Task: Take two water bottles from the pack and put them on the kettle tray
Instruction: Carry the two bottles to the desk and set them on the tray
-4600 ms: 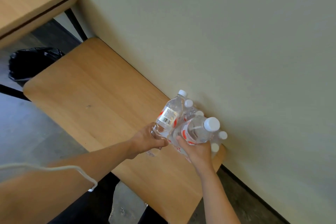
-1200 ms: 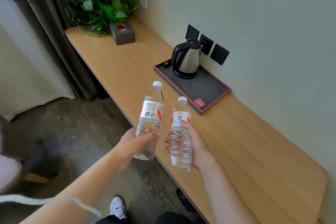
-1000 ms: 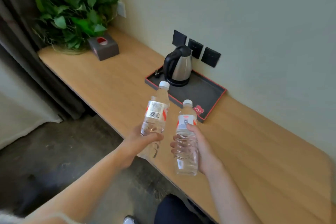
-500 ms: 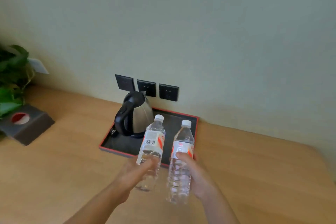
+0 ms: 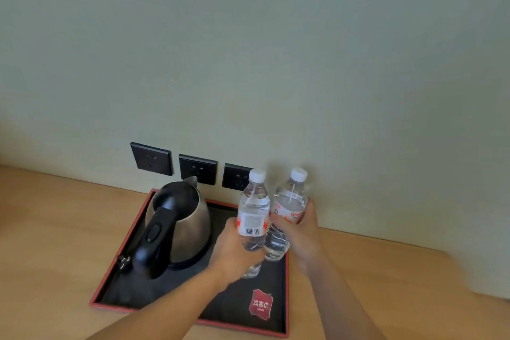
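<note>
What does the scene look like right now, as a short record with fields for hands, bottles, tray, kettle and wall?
left hand: wrapped around the left bottle, held upright over the tray
right hand: wrapped around the right bottle, upright beside the other
bottles: clear, white caps; whether they rest on the tray cannot be told
tray: black, red rim, red logo
kettle: steel, black handle, on the tray's left part
wall: three dark sockets
</note>
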### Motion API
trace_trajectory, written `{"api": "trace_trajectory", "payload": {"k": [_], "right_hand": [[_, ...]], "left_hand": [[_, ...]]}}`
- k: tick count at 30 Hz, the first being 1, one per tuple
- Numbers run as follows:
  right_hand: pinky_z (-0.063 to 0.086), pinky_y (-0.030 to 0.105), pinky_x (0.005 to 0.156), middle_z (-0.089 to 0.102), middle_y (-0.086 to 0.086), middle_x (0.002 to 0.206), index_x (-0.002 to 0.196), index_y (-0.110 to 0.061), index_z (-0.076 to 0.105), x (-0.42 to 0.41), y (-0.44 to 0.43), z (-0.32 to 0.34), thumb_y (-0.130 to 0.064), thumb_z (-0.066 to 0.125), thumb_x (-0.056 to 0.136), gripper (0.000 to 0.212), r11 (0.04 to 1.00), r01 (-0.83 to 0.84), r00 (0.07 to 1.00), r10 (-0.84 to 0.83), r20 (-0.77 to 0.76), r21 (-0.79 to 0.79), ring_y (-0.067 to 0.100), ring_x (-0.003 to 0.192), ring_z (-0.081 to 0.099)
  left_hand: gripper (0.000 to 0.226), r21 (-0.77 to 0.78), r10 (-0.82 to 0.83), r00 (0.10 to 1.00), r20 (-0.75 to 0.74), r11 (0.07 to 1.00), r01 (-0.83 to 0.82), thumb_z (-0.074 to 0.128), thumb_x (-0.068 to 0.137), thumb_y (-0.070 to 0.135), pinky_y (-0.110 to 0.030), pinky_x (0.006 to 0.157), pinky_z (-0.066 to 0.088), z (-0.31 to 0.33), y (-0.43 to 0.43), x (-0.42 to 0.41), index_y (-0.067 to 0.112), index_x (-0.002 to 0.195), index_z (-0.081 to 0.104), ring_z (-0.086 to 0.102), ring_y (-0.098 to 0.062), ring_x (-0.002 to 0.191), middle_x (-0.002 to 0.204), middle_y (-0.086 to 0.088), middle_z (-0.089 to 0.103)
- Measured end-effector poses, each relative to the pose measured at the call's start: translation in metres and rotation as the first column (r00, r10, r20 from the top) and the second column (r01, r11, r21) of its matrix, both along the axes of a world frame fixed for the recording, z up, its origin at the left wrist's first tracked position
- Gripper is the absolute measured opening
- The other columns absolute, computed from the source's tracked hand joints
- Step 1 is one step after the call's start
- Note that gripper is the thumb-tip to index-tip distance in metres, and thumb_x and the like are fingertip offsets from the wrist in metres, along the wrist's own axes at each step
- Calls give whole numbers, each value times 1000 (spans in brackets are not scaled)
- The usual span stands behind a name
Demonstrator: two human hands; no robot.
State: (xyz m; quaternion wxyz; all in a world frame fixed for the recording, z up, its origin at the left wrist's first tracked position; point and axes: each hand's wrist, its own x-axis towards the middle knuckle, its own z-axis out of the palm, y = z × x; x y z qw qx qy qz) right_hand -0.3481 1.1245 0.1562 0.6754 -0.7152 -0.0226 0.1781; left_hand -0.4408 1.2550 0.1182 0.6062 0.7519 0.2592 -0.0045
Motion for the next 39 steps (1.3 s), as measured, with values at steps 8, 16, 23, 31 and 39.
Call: {"api": "trace_trajectory", "payload": {"k": [8, 16, 23, 31, 39], "right_hand": [[57, 22, 71, 68, 0, 113, 125, -30, 45, 11, 15, -35, -8, 86, 70, 71, 995, 100, 992, -100, 83, 1, 8, 96, 70], [55, 16, 71, 64, -6, 113, 124, -36, 40, 14, 18, -65, -3, 80, 72, 74, 993, 66, 989, -52, 141, -100, -1, 96, 66], [52, 20, 88, 58, -17, 123, 125, -44, 39, 6, -1, -38, -24, 86, 71, 75, 996, 26, 983, -11, 182, -82, -6, 106, 62], [51, 23, 91, 52, -17, 130, 122, -45, 52, 15, -27, 21, -9, 62, 91, 48, 948, -76, 863, 219, 455, -310, 4, 117, 55], [35, 22, 106, 54, 3, 142, 131, -16, 59, 30, -11, 48, 9, 47, 92, 48, 764, -159, 680, 543, 492, -625, 18, 130, 48]], "left_hand": [[67, -9, 70, 989, 131, 998, -70, 86, 55, 28, -24, 74, 55, -27, 18, 39, 33, 111, 49, 66, -4, 93, 101, 11, 68], [66, 46, 77, 991, 108, 996, -82, 87, 69, 11, -4, 66, 45, -58, 38, 56, 42, 108, 44, 61, 8, 95, 100, 20, 64], [87, 118, 42, 993, 114, 991, -55, 89, 71, 19, -15, 91, 42, -24, 41, 41, 20, 141, 37, 55, -9, 117, 121, 17, 56], [65, 361, -71, 969, 238, 932, -20, 76, 86, 19, -37, 104, 49, 53, 63, 30, 16, 142, 43, 56, -14, 122, 138, 0, 57], [41, 595, -476, 863, 169, 748, 295, 56, 99, 9, -26, 100, 49, 82, 73, 54, 23, 137, 57, 56, -11, 124, 140, 3, 60]]}}
